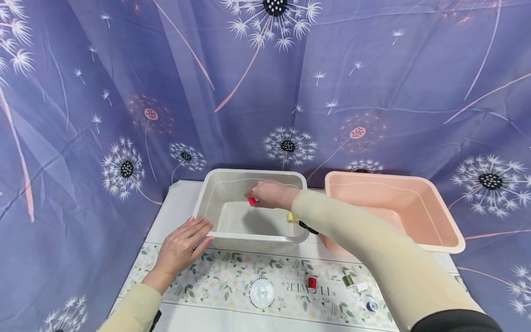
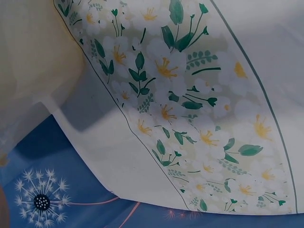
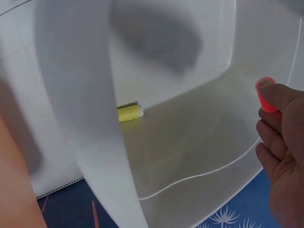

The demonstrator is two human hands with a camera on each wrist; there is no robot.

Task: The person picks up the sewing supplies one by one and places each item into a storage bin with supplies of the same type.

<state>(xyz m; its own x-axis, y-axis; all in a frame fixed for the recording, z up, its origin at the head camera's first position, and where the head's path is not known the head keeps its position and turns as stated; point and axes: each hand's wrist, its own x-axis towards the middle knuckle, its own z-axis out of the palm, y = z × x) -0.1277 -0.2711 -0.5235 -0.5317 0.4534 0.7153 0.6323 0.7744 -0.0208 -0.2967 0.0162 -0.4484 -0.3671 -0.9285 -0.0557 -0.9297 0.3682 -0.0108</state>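
Dandelion curtain [image 1: 244, 124] ahead | right hand [image 1: 271, 193] inside grey bin [image 1: 257, 237], pinching red spool [image 1: 251, 201] at its fingertips, seemingly for control | left hand [image 1: 182, 246], fingers straight, at the bin's rim, likely steadying it!

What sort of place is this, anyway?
Probably a makeshift tabletop workspace, perhaps for handling sewing supplies: a dandelion-print curtain hangs behind a flower-patterned tablecloth, and the right hand holds a red thread spool at a gray plastic tub.

The dandelion-print curtain [image 1: 265, 101] and floral tablecloth [image 1: 228, 286] suggest a home-like corner.
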